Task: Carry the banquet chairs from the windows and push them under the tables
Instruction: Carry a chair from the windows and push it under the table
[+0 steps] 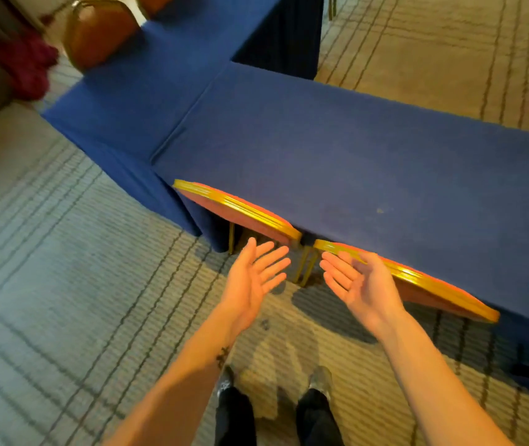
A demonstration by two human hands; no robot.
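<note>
A: What fills the frame?

B: Striped carpet (47, 284) all round, and a long blue table (353, 156) slanting from the centre to the right edge. A second blue table (160, 75) butts against its left end and runs to the top of the frame.

A: And the chairs?

B: Two sit tucked under the long table's near edge, with only their gold-rimmed, orange backs showing. The left chair (237, 210) is just left of centre. The right chair (417, 278) is beside it and runs toward the lower right. A third chair (102, 33) stands at the second table, upper left, near a red bundle (28, 66).

A: Where are the hands?

B: Both are at centre frame, just below the gap between the two chair backs. The left hand (253, 278) is spread wide, palm turned inward, holding nothing and clear of the left chair. The right hand (356, 281) is also open, fingers loosely extended and empty. It overlaps the right chair's top rail, though I cannot tell if it touches.

A: Anything smaller?

B: Two shoes (321, 378) at the bottom centre.
</note>
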